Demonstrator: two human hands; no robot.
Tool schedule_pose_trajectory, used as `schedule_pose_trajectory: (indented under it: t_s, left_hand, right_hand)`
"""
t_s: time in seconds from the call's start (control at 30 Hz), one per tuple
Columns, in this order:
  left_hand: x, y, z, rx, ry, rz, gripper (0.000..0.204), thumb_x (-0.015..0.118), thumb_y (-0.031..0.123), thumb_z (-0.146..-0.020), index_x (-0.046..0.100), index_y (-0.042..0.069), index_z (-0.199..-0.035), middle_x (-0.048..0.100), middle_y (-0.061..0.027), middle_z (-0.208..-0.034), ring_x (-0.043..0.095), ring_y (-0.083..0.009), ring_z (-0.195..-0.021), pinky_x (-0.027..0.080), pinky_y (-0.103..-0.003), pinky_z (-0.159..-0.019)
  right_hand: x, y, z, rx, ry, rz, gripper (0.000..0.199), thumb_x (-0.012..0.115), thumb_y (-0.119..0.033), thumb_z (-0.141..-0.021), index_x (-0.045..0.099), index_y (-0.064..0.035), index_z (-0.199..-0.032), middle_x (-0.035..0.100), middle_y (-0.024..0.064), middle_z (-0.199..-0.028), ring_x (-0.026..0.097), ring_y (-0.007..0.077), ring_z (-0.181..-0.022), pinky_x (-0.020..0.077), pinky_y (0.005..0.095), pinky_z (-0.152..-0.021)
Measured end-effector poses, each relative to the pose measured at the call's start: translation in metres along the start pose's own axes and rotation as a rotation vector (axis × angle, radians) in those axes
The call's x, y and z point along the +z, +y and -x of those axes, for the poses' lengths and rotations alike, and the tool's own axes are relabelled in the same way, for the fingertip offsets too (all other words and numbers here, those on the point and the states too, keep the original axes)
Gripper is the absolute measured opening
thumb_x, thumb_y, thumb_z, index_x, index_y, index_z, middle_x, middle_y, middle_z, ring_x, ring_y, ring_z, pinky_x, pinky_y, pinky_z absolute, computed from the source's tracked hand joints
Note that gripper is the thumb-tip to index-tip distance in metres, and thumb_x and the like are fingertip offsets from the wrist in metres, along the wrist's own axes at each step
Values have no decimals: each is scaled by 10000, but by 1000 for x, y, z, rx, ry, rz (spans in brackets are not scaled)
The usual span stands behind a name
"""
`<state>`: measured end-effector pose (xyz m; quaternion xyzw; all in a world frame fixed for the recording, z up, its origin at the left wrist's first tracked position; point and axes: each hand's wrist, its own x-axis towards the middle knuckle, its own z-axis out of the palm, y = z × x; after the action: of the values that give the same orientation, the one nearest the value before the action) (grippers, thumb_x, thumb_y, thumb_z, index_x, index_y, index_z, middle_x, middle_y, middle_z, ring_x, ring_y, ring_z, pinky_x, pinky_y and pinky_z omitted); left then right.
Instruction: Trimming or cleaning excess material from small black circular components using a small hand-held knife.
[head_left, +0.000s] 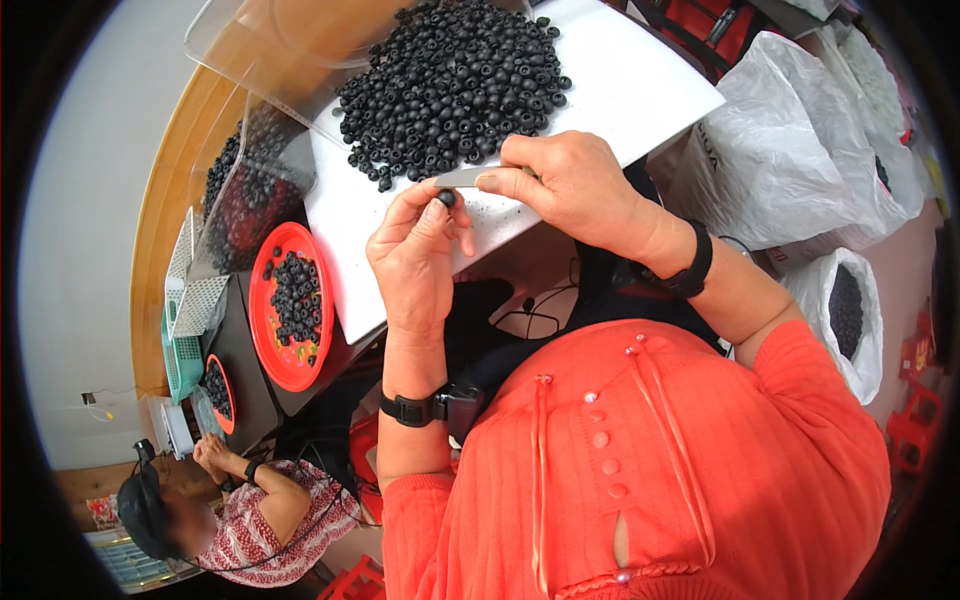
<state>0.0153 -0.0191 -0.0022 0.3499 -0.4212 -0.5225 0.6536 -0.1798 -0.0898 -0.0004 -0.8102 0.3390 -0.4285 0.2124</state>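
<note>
Two hands meet over the near edge of a white board (640,90) in the head view. The left hand (415,255) has its fingertips pinched together on a single small black bead (446,198), held just above the board's near edge. The right hand (570,185) is closed around a thin grey blade (458,178), whose tip lies right beside the bead, touching or nearly so; which one, I cannot tell. Both wrists wear a black band.

A big heap of black beads (450,80) covers the far left part of the board, spreading toward the far edge. Off the board's left edge, a red plate (262,330) holds a smaller pile of the same beads. Beside it stand a clear bag of beads (245,190) and a green basket (180,350). To the right of the board sit white plastic sacks (790,150), one of them open on dark beads.

At the lower left, another person's hands (212,455) work near a second small red dish (218,392).
</note>
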Motion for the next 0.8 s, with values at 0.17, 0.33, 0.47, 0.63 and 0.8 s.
schedule_pose_trajectory:
  t_s: [0.17, 0.33, 0.47, 0.63, 0.8]
  left_hand:
    - [5, -1, -1, -25, -6, 27, 301, 579, 19, -994, 615, -85, -1274, 668, -133, -995, 643, -193, -827, 540, -302, -617]
    - [7, 0, -1, -36, -18, 4, 377, 557, 37, -1009, 545, -126, -1349, 655, -152, -1045, 620, -205, -857, 518, -295, -616]
    - [11, 0, -1, -34, -12, 4, 359, 551, 31, -1009, 560, -120, -1335, 660, -149, -1028, 626, -198, -840, 530, -296, -624]
    - [11, -1, -1, -30, 6, 9, 341, 550, 19, -1005, 578, -120, -1315, 664, -143, -1001, 630, -190, -813, 541, -300, -631]
    - [9, -3, -1, -22, -12, 10, 369, 538, 36, -1014, 542, -144, -1336, 660, -173, -1064, 621, -211, -865, 520, -301, -617]
  right_hand:
    - [3, 2, 1, -13, 28, 26, 376, 671, -379, -940, 615, -68, -737, 562, 135, -592, 582, 333, -546, 424, 418, -509]
    - [4, 0, 2, -49, 56, 77, 385, 671, -385, -940, 603, -73, -724, 564, 121, -590, 581, 325, -540, 423, 411, -496]
    - [6, -1, 2, -67, 73, 101, 378, 668, -377, -944, 602, -75, -726, 569, 108, -592, 582, 316, -536, 425, 405, -487]
    - [7, 1, 3, -87, 75, 114, 366, 664, -372, -944, 607, -75, -739, 585, 105, -620, 592, 317, -550, 437, 407, -497]
    - [6, 1, 3, -85, 55, 117, 352, 666, -365, -940, 615, -75, -747, 597, 105, -638, 603, 317, -568, 445, 408, -507]
